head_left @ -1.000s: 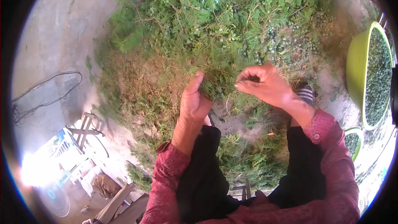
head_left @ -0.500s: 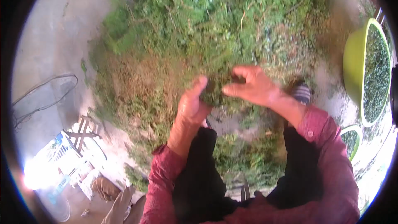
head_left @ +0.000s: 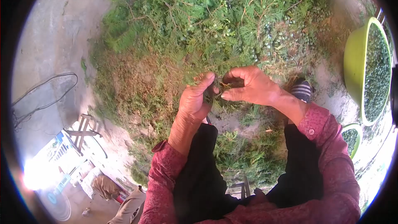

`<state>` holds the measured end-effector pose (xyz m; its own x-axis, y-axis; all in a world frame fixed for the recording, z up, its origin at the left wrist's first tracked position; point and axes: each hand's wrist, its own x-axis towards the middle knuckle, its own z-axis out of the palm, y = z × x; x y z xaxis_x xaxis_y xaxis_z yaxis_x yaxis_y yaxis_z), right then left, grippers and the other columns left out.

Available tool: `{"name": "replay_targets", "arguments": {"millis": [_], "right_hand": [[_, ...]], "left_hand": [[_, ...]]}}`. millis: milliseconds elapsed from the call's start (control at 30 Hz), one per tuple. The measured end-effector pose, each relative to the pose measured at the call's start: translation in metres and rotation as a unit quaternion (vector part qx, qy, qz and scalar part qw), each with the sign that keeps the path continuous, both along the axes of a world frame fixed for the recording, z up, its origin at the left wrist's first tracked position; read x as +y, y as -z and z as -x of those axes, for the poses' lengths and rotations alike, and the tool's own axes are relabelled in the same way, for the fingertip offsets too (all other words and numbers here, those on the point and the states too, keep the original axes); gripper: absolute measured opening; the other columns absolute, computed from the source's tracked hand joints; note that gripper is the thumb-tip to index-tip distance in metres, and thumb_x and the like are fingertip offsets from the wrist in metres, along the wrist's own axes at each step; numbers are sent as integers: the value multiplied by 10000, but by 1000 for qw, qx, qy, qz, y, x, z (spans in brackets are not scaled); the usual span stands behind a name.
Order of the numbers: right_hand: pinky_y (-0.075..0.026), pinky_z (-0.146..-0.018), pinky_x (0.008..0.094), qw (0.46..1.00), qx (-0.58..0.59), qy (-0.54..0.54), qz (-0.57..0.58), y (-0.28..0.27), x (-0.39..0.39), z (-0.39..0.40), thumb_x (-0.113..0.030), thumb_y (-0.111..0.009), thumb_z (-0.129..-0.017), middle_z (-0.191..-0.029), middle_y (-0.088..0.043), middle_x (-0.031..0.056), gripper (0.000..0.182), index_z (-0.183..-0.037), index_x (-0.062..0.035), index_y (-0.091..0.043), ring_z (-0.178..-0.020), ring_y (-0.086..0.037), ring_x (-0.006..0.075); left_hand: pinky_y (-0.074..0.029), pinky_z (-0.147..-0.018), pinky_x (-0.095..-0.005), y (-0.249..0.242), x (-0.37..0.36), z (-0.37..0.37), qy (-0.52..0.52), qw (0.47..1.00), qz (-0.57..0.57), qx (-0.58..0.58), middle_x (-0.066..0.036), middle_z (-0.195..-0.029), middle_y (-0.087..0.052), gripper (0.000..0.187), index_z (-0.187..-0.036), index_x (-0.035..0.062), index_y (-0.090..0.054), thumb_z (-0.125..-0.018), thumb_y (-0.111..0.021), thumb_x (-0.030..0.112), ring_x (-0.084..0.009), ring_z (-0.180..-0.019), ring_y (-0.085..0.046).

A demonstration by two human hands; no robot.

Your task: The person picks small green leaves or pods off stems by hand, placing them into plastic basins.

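Just this side of the leafy heap [head_left: 207,16], my left hand [head_left: 194,99] pinches a green sprig [head_left: 191,81], seemingly to steady it. My right hand [head_left: 256,89] curls beside it; what its fingertips grip, I cannot tell. The basin [head_left: 353,64] sits right, likely for easy reach.

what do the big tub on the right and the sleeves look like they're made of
Tub: probably smooth plastic, judging by its even lime green and rounded rim.
Sleeves: woven fabric, seemingly matte, with folds, a mottled red pattern and a button; cotton or a blend, I can't tell.
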<state>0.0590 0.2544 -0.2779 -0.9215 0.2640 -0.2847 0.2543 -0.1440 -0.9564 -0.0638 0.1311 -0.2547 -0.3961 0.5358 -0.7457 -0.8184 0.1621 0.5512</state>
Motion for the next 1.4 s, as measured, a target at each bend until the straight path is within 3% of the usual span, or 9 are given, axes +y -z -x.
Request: {"name": "replay_targets", "arguments": {"millis": [200,467,567,733,833,1000,1100,1200,1400], "right_hand": [[-424,-550,254,1000,6,-8,18,0,3,-1,-166,-683,-731,-674,-575,35,239,-870,3,-584,-621,-506,72],[-293,-388,205,889,-121,-16,442,-3,13,-8,-160,-565,-768,-568,-479,-7,133,-741,-31,-584,-448,-386,51],[-285,-379,198,872,-158,-95,453,-29,11,-23,-149,-558,-765,-582,-491,6,129,-736,-26,-585,-437,-389,62],[-439,-461,189,874,-83,-43,477,-28,13,-20,-125,-546,-755,-770,-572,37,174,-874,0,-574,-592,-548,102],[-458,-503,187,953,-81,-96,276,-28,21,-15,-135,-567,-815,-823,-584,17,149,-931,-41,-575,-685,-559,84],[-413,-497,230,993,50,12,104,-2,6,-8,-158,-606,-818,-735,-586,1,152,-859,-13,-583,-601,-501,58],[-436,-520,274,999,39,34,-9,-8,2,0,-156,-638,-779,-700,-583,52,160,-815,-12,-579,-583,-534,114],[-455,-550,350,954,68,52,-287,-9,-1,10,-174,-662,-674,-687,-552,134,212,-771,-20,-553,-634,-565,306],[-440,-530,385,955,45,46,-289,2,-1,10,-174,-630,-699,-648,-541,138,196,-787,-14,-559,-572,-543,304]], "left_hand": [[-466,-611,-302,3,-3,5,8,999,5,-37,-35,-772,-577,143,-895,57,-557,-786,-631,112,-155,-660,-560],[-471,-618,-345,-3,3,1,-13,998,54,-6,-48,-776,-581,141,-889,53,-549,-788,-629,109,-177,-666,-559],[-478,-664,-395,29,-20,24,-58,996,30,-64,-63,-799,-581,161,-906,46,-532,-838,-570,187,-224,-720,-566],[-405,-870,-474,23,-14,30,-115,984,-42,-132,-129,-1000,-565,378,-1081,5,-488,-901,-414,329,-292,-966,-523],[-341,-944,-468,15,-7,23,-91,978,-97,-160,-142,-1136,-513,464,-1191,1,-424,-911,-360,366,-310,-1072,-465],[-340,-948,-447,23,-7,22,-71,981,-106,-149,-148,-1143,-514,402,-1161,-2,-438,-926,-338,308,-290,-1049,-486],[-348,-941,-439,20,-3,16,-40,982,-124,-140,-148,-1142,-514,378,-1151,2,-442,-931,-329,288,-278,-1039,-495],[-367,-939,-407,23,0,8,10,982,-141,-128,-126,-1151,-526,401,-1168,7,-452,-916,-359,305,-261,-1049,-505],[-380,-917,-422,25,-7,7,38,991,-64,-114,-126,-1104,-552,335,-1120,16,-493,-902,-419,260,-248,-1023,-520]]}}
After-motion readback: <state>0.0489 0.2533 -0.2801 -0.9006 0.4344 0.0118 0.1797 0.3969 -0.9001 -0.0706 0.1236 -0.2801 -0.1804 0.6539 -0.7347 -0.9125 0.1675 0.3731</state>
